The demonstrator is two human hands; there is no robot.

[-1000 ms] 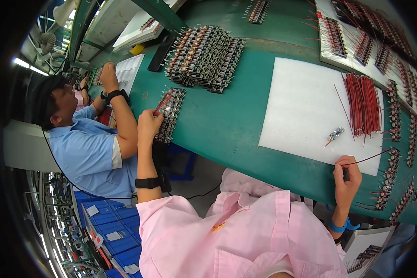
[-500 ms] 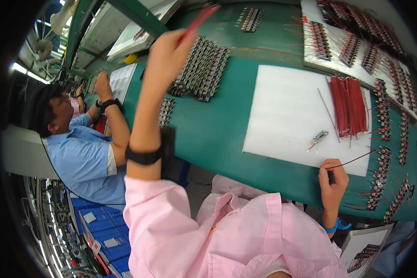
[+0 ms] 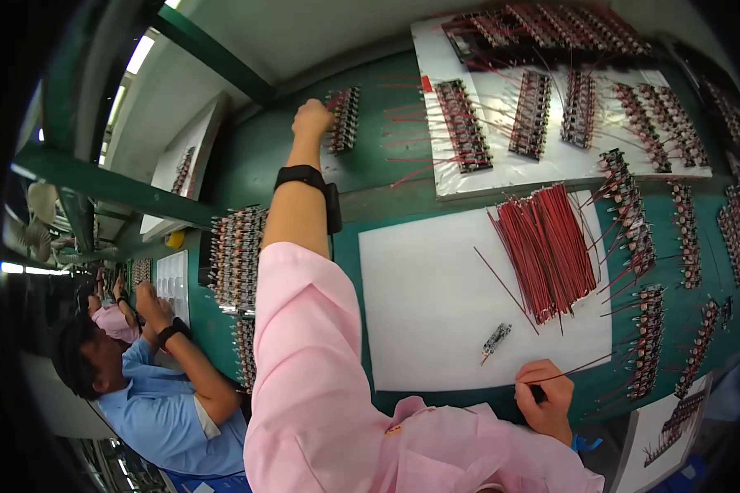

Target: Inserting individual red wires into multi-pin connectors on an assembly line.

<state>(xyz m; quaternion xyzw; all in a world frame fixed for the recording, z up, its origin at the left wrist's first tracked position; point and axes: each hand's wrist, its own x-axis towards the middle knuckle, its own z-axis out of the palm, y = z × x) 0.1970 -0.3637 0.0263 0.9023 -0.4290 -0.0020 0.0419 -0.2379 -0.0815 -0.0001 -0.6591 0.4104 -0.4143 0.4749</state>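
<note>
My left hand (image 3: 311,120) is stretched out to the far side, closed, against the left edge of a row of small circuit boards (image 3: 345,123). A bit of red shows at its fingertips; its kind is hard to make out. My right hand (image 3: 544,394) is closed at the near edge of a white foam sheet (image 3: 419,312), pinching a thin dark wire (image 3: 585,367) that runs off to the right. On the sheet lie a bundle of red wires (image 3: 544,251), a loose wire (image 3: 501,283) and a single small circuit board (image 3: 495,341).
At the back right, a white board (image 3: 501,177) bears several rows of wired circuit boards. More rows (image 3: 648,341) stand along the right side. Stacked circuit boards (image 3: 237,259) lie left of my arm. A co-worker in blue (image 3: 168,411) sits at the left.
My left hand has moved forward to the circuit boards at the back, with the slender red thing it carried now mostly hidden. The view has shifted. My right hand keeps the wire.
</note>
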